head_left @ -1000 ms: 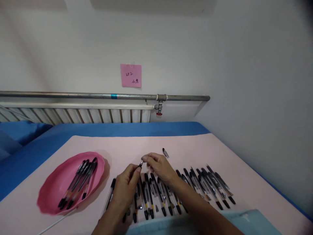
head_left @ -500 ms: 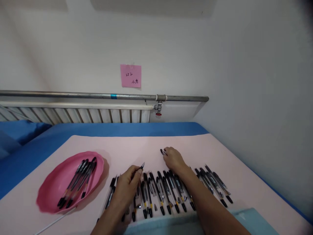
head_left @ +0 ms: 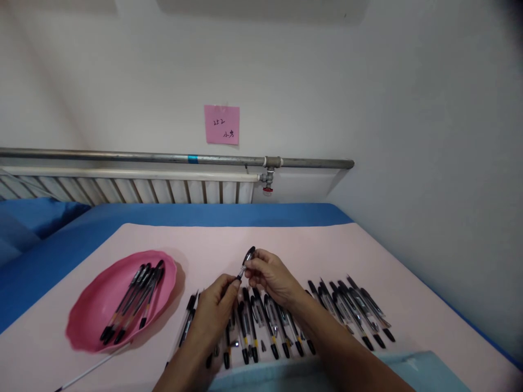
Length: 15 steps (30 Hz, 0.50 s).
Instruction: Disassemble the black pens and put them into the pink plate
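My left hand (head_left: 218, 302) is closed around the barrel of a pen (head_left: 239, 275), its tip end pointing up and away. Pinched in the fingers of my right hand (head_left: 269, 274) is a black pen cap (head_left: 249, 255), which meets the tip of that pen; how far it covers the tip I cannot tell. Below both hands lies a row of pens (head_left: 267, 326) with black ends and yellow bands, partly hidden by my forearms. Small metallic cone tips (head_left: 263, 345) are scattered among them.
A pink scalloped dish (head_left: 87, 310) on the left holds several capped pens (head_left: 134, 302). A thin white stick (head_left: 92, 370) lies beside it. More pens (head_left: 355, 310) lie to the right. Light-blue cloth (head_left: 425, 367) is at the near edge; a radiator (head_left: 183, 190) stands behind.
My right hand has moved left with the cap, bringing it to the tip of the pen in my left hand. My left hand has stayed nearly in place.
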Motion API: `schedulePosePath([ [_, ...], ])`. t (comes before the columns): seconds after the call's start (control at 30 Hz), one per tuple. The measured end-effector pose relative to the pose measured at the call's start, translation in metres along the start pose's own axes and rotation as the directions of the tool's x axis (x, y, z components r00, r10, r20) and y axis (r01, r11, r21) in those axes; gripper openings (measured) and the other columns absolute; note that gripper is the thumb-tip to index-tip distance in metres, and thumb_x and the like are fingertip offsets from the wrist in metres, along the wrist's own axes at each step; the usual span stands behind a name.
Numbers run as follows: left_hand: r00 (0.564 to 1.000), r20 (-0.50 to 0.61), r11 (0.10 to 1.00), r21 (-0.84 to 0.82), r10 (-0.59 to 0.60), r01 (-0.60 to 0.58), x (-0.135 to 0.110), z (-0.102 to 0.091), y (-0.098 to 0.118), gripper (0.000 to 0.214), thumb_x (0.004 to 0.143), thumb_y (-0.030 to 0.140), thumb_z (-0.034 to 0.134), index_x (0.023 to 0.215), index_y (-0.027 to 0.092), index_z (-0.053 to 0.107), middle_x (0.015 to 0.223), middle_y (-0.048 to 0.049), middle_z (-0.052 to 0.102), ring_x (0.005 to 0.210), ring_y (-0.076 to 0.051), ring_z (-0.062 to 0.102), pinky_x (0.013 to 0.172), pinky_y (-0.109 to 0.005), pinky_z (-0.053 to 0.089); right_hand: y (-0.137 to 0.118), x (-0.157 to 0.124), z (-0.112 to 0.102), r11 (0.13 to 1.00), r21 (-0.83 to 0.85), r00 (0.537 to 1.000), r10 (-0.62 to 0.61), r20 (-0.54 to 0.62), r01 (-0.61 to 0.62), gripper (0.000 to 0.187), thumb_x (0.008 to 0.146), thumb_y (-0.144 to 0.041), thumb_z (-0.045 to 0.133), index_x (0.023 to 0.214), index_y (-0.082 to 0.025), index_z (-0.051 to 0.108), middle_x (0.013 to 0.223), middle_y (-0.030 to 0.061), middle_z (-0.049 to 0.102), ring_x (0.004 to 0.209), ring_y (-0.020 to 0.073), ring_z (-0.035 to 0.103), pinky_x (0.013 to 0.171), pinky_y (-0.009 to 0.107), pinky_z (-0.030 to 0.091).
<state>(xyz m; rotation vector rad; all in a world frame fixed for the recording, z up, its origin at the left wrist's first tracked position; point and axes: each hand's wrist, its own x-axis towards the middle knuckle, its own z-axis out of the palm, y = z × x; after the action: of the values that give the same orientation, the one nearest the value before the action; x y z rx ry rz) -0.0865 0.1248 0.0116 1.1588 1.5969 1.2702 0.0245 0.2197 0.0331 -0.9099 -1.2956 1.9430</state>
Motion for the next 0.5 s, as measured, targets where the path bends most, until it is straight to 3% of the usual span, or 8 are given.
schedulePosePath([
  [0.2,0.999,-0.042,0.999,0.008,0.033,-0.033,0.000,-0.002,0.002,0.036,0.078,0.044,0.045,0.094,0.016,0.060,0.062,0.0010,0.052,0.056,-0.012,0.045,0.051,-0.023,0.034,0.006,-0.002,0.003,0.990,-0.136,0.996,0.039,0.085,-0.027,0.006,0.063,-0.020,0.054,0.066,-0.015,0.050,0.049,-0.0048,0.054,0.038,0.0056,0.046,0.037,0.017,0.032],
  [0.37,0.998,-0.017,0.998,0.014,0.069,-0.068,-0.004,-0.001,0.010,0.040,0.078,0.043,0.046,0.109,0.018,0.056,0.072,-0.0008,0.059,0.063,-0.013,0.051,0.059,-0.024,0.038,0.005,-0.006,0.005,0.966,-0.215,0.974,0.174,0.142,-0.141,0.004,0.063,-0.017,0.051,0.064,-0.014,0.053,0.045,-0.0050,0.050,0.037,0.0045,0.042,0.035,0.015,0.027],
  [0.43,0.993,-0.012,0.993,0.022,0.116,-0.115,-0.003,-0.003,0.012,0.037,0.080,0.040,0.045,0.108,0.019,0.058,0.080,-0.0025,0.062,0.070,-0.014,0.054,0.065,-0.025,0.040,0.004,-0.006,0.005,0.971,-0.184,0.963,0.189,0.193,-0.154,0.008,0.066,-0.021,0.052,0.068,-0.014,0.055,0.049,-0.0037,0.052,0.040,0.0048,0.043,0.036,0.015,0.028],
  [0.5,0.982,-0.096,0.985,0.077,0.160,-0.153,0.001,-0.012,0.012,0.034,0.081,0.036,0.044,0.105,0.019,0.059,0.089,-0.0040,0.064,0.077,-0.016,0.056,0.071,-0.026,0.041,0.002,-0.006,0.004,0.985,-0.099,0.964,0.157,0.216,-0.139,0.016,0.069,-0.029,0.055,0.075,-0.014,0.056,0.060,-0.0014,0.055,0.045,0.0053,0.046,0.037,0.016,0.030],
])
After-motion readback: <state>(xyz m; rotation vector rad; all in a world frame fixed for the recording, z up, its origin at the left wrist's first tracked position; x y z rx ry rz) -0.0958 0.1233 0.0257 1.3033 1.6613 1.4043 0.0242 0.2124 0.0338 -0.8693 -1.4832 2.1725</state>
